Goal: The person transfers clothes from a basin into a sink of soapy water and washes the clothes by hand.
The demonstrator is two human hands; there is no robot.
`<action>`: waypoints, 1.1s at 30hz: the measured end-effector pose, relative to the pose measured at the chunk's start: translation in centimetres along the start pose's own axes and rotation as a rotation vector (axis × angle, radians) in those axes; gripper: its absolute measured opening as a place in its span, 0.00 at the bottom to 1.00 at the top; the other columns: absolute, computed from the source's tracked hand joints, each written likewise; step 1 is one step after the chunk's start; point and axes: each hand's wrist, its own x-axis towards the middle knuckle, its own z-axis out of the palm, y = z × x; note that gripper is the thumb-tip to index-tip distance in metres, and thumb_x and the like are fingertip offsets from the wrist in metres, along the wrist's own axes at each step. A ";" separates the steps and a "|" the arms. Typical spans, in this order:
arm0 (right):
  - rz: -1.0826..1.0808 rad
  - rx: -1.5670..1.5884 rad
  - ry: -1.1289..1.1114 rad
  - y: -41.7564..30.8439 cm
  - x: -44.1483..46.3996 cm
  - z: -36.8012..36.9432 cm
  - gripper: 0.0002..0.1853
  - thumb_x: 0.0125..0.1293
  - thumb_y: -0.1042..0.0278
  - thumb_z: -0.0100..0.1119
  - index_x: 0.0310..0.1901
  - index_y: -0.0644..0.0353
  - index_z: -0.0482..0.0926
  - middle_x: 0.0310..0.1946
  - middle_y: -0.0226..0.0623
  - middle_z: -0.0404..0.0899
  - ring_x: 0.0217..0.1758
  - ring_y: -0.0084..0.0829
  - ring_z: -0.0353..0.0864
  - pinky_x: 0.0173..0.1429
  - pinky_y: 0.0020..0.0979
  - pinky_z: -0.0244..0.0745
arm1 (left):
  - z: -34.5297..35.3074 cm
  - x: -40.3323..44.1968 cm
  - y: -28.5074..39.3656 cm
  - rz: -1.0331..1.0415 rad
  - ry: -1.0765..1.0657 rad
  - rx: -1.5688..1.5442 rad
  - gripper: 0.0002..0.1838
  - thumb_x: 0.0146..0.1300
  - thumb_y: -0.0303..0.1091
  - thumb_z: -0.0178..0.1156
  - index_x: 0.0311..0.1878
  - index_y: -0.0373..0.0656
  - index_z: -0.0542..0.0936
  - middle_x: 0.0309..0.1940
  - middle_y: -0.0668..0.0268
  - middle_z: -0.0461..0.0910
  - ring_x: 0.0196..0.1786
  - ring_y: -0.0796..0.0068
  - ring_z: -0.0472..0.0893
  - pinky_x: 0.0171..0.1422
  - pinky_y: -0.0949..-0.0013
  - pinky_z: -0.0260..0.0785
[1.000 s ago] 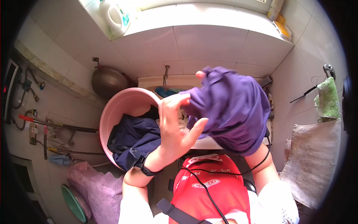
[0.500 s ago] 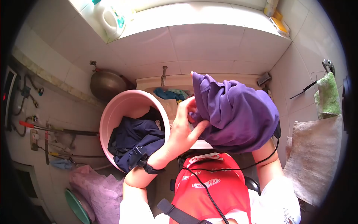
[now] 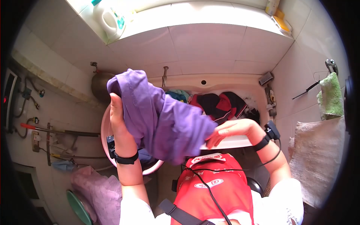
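Observation:
A crumpled purple garment hangs in front of me between my hands, its lower right end smeared by motion. My left hand is shut on its upper left end; the thumb shows outside the cloth and the other fingers are hidden by it. Close against the garment's right end, my right hand has its fingers stretched out and slightly bent, with no firm grip showing. Under the garment on the left stands a pink bucket with dark blue clothes in it, mostly covered now.
Behind my right hand, a white basin holds red and dark clothing and bluish cloth. A metal bowl hangs at the left wall. Towels hang at right. A detergent bottle stands on the ledge.
The purple garment has swung from right to left, over the bucket. My right hand has come out from inside or behind it. My left hand has moved left and up with the cloth.

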 end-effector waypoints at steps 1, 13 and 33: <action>0.113 -0.155 0.190 -1.0 -0.3 -0.4 0.23 0.73 0.52 0.41 0.57 0.64 0.70 0.47 0.38 0.79 0.52 0.25 0.77 0.53 0.29 0.72 | 0.9 -0.3 -0.5 0.063 -0.004 0.011 0.34 0.70 0.54 0.47 0.66 0.33 0.62 0.61 0.56 0.69 0.61 0.61 0.72 0.67 0.58 0.63; -0.604 -0.092 1.126 -7.9 0.5 3.7 0.11 0.71 0.65 0.45 0.43 0.64 0.75 0.29 0.26 0.74 0.32 0.17 0.73 0.36 0.22 0.70 | 3.1 -1.3 -0.1 0.148 0.059 0.126 0.13 0.73 0.36 0.47 0.54 0.41 0.73 0.47 0.65 0.79 0.47 0.78 0.79 0.54 0.75 0.72; -0.517 -0.727 0.654 -5.9 4.2 6.8 0.12 0.68 0.69 0.52 0.48 0.68 0.74 0.41 0.44 0.79 0.49 0.37 0.79 0.53 0.34 0.72 | 4.7 1.0 -2.5 -0.161 -0.265 -0.295 0.38 0.67 0.64 0.41 0.65 0.38 0.64 0.57 0.62 0.73 0.57 0.71 0.75 0.60 0.67 0.68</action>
